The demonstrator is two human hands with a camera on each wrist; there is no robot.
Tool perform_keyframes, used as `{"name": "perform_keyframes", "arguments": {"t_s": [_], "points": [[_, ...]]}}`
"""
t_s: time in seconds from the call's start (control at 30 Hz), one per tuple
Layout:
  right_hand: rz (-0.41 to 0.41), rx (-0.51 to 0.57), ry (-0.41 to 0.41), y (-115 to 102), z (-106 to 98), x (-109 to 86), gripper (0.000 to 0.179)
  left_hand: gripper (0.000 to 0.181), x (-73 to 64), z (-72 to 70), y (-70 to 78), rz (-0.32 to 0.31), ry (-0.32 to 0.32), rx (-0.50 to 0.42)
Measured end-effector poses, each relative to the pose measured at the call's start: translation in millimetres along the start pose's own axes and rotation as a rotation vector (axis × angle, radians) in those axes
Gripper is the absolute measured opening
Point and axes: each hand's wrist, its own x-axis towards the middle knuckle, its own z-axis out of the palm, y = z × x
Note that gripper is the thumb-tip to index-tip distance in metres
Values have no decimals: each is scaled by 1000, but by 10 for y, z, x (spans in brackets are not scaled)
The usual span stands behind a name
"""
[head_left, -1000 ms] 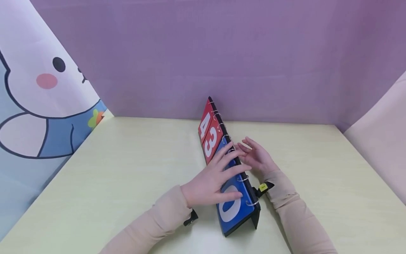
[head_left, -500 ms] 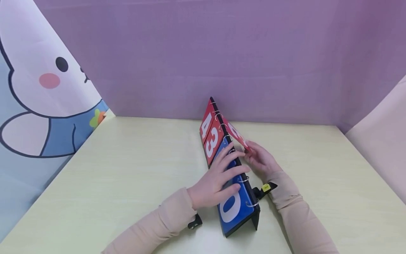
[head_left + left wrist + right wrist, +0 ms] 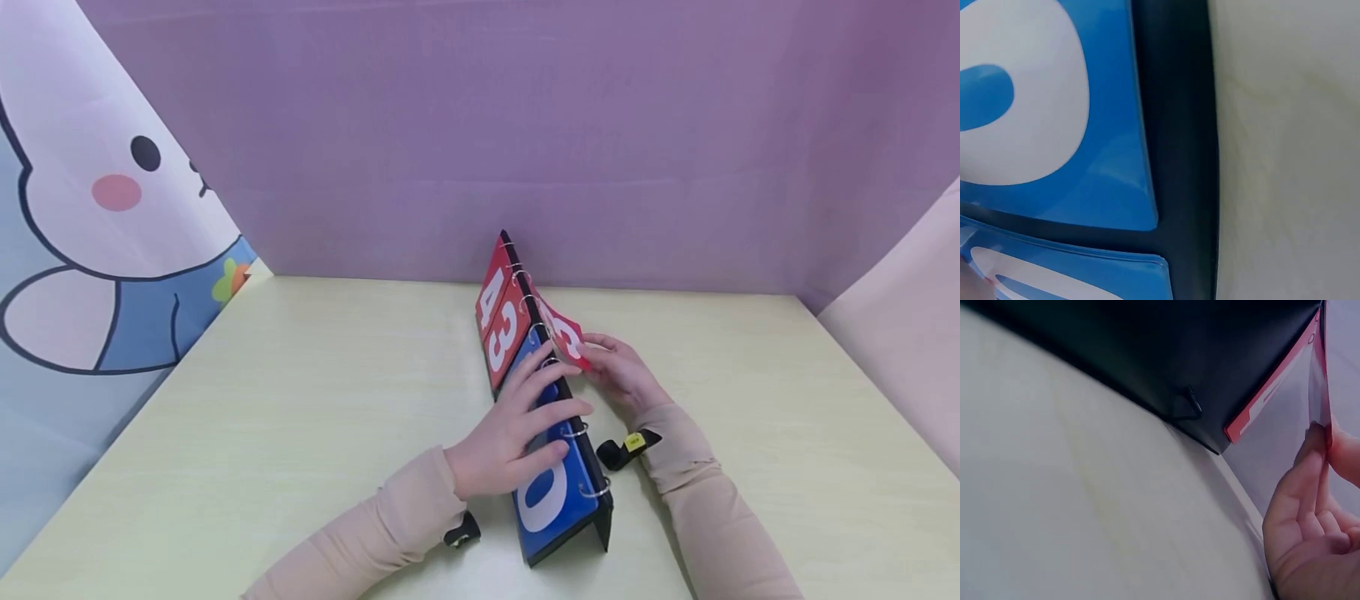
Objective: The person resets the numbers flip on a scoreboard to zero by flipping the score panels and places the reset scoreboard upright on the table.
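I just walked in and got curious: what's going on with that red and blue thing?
A person is handling a ring-bound number board that stands tent-like on a table. Their left hand lies spread over the blue cards, the nearest showing a 0. On the board's other side, their right hand pinches a red card, its lower end held away from the board. On the left hand's side, two red cards show 4 and 3.

1. I see a black flip scoreboard [image 3: 535,310] standing tent-like on the table [image 3: 360,375], ring-bound along its ridge.
2. Its left slope shows me red cards [image 3: 513,321], 4 and 3, then blue cards [image 3: 542,500], nearest 0, partly under the spread left hand [image 3: 513,437].
3. The right hand [image 3: 626,375] pinches a lifted red card [image 3: 562,328] beyond the ridge.
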Motion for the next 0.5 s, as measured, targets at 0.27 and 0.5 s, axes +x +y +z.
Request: {"name": "perform_keyframes", "arguments": {"t_s": [0.27, 0.5], "points": [[4, -133, -49, -22, -84, -6, 33, 58, -17, 12, 35, -14, 6, -4], [-48, -270, -13, -37, -130, -2, 45, 56, -32, 16, 39, 19, 19, -1]]}}
